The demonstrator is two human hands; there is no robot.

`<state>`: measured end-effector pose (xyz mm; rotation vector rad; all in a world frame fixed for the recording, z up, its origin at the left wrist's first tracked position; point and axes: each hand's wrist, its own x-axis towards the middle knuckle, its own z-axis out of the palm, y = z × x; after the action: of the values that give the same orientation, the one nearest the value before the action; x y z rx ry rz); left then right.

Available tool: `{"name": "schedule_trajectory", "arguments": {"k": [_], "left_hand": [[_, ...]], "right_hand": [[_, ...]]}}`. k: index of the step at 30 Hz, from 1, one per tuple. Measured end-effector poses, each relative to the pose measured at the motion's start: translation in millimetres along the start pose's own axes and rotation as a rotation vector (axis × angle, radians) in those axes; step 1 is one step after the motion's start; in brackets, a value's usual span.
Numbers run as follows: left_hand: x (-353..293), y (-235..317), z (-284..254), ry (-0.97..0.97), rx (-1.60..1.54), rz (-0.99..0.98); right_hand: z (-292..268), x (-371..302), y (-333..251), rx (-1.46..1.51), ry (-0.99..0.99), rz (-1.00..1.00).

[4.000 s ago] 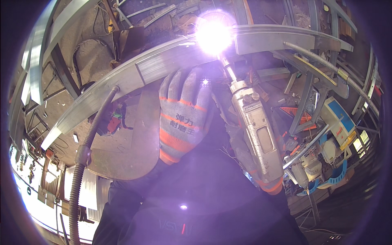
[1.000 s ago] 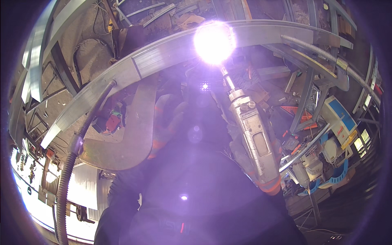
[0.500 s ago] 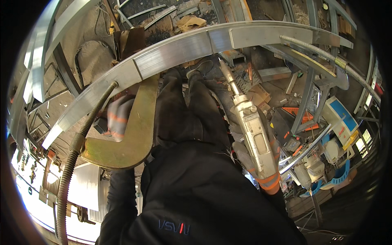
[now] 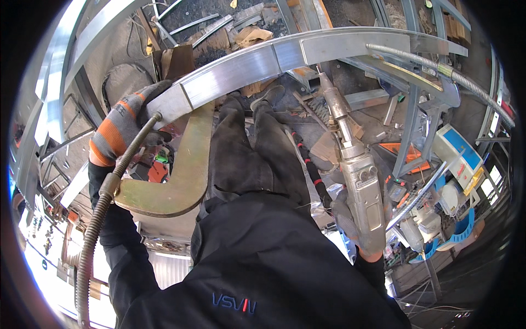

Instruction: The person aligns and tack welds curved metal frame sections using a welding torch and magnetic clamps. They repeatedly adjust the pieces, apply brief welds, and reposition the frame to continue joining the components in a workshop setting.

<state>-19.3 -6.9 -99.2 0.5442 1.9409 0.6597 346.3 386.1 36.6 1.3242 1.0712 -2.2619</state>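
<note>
A long silvery metal bar (image 4: 230, 74) spans the view in front of me. My left hand (image 4: 123, 123), in a grey and orange glove, grips its left part, fingers over the far edge and thumb on the near side. Beside that hand, the threaded screw (image 4: 131, 148) of a yellowish C-clamp (image 4: 164, 194) presses against the bar. My right hand (image 4: 348, 219), also gloved, is wrapped round a grey handheld welding gun (image 4: 361, 183). Its long nozzle (image 4: 334, 101) points up toward the bar, with the tip close to the near edge; whether they touch I cannot tell.
A second C-clamp (image 4: 419, 77) holds the bar's right part. To the right stand a metal frame leg (image 4: 408, 134), an orange triangular square (image 4: 411, 156) and a white and blue machine (image 4: 457, 151). Metal offcuts and cardboard (image 4: 255, 35) lie on the floor beyond the bar.
My left hand has risen from below the bar and taken hold of its left part. The welding gun has shifted right and its nozzle has come nearer the bar.
</note>
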Motion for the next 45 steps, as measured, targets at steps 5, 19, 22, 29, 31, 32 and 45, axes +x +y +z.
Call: {"name": "schedule_trajectory", "arguments": {"k": [5,19,22,29,31,32,45], "left_hand": [[-9.4,1.1,14.9,0.099,0.124,0.094],[-43.5,-19.7,120.6,0.544,0.695,0.261],[-44.5,-22.8,139.8,0.626,0.776,0.254],[-42.0,-31.3,173.8,0.768,0.869,0.227],[-41.1,-33.0,177.7,0.794,0.875,0.229],[-40.5,-33.6,177.8,0.786,0.873,0.211],[-33.8,-16.7,175.6,0.727,0.851,0.153]], "right_hand": [[9.7,4.6,8.7,0.165,0.010,-0.056],[-35.1,13.9,30.1,-0.516,-0.113,-0.422],[-44.5,16.5,29.5,-0.796,-0.155,-0.587],[-28.5,16.9,24.6,-1.047,-0.085,-0.741],[-23.0,20.5,25.3,-1.050,-0.092,-0.668],[-20.9,23.3,24.9,-1.082,-0.105,-0.696],[0.1,29.3,-6.6,-1.193,-0.168,-0.512]]}}
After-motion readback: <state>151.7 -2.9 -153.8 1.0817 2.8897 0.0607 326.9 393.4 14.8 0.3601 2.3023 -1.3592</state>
